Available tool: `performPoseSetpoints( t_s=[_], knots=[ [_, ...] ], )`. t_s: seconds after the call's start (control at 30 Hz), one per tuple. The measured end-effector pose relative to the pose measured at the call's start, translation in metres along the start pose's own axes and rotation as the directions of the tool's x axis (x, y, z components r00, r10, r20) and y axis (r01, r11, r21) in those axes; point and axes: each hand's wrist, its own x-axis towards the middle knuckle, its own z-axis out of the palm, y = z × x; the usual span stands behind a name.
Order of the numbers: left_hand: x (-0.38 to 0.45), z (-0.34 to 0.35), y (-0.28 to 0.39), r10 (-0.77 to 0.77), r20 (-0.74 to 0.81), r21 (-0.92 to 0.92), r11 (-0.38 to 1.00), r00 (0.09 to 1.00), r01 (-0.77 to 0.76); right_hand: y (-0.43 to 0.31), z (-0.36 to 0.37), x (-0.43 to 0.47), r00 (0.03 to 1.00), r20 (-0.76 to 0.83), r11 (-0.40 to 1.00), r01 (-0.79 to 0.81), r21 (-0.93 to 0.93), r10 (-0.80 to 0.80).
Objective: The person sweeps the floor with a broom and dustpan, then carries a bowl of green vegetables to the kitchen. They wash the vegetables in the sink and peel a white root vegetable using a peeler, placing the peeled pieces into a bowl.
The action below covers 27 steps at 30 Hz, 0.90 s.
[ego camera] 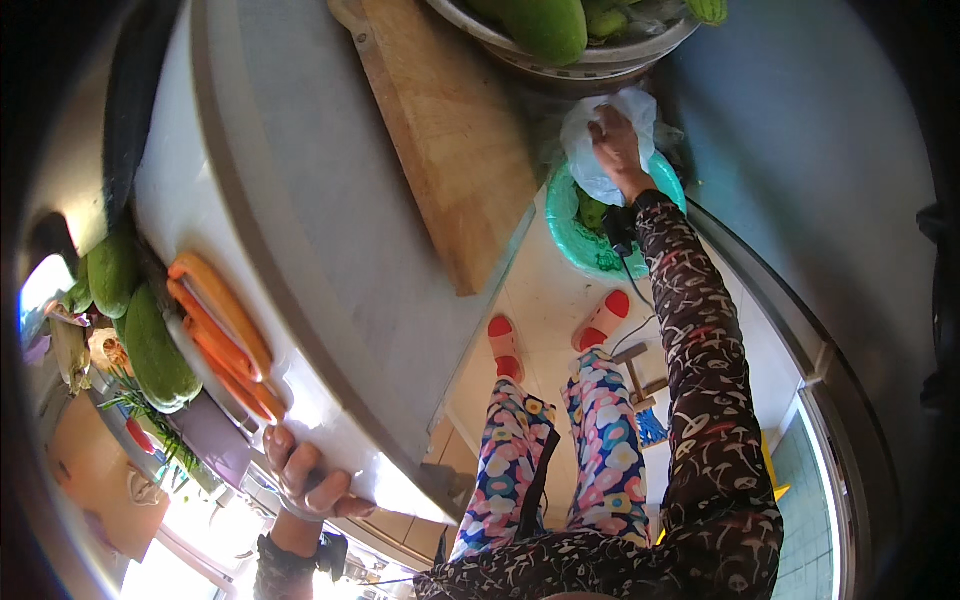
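Note:
My right hand (619,144) has its fingers bent into a crumpled translucent plastic bag (589,161). Below the bag is a bin with a green plastic liner (562,225), and green scraps (592,210) show inside it. At the lower left, my left hand (311,480) rests with curled fingers at the white edge of the counter (330,420). Its fingertips are close to several long orange pieces, seemingly carrots (225,330). Whether the left hand grips anything is hidden by its own fingers.
A thick wooden cutting board (457,157) overhangs the counter's corner. Behind the bin, a metal basin (495,34) holds large green gourds (544,30). More green gourds (157,352) lie at the left. A dark cable (637,289) hangs from my right wrist.

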Motion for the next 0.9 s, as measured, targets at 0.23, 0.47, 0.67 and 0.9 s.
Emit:
performPoseSetpoints(
  t_s=[0.23, 0.47, 0.67, 0.9],
  knots=[
    [0.004, -0.002, 0.005, -0.015, 0.006, -0.002, 1.0, 1.0, 0.015, -0.017, 0.015, 0.012, 0.915, 0.374, 0.906, 0.021, -0.422, 0.153],
    [0.004, -0.002, 0.004, 0.053, 0.047, 0.097, 0.994, 0.997, -0.058, -0.037, -0.021, -0.108, 0.927, -0.345, 0.969, -0.064, 0.237, 0.145],
    [0.006, -0.004, 0.001, -0.017, 0.023, 0.076, 0.997, 1.0, 0.015, -0.02, 0.009, -0.104, 0.699, 0.192, 0.314, -0.527, 0.79, 0.689],
    [0.019, 0.01, 0.003, -0.001, -0.059, 0.052, 0.999, 0.998, 0.004, -0.02, 0.029, 0.015, 0.997, -0.039, 0.974, 0.06, -0.217, -0.07]
  ],
)
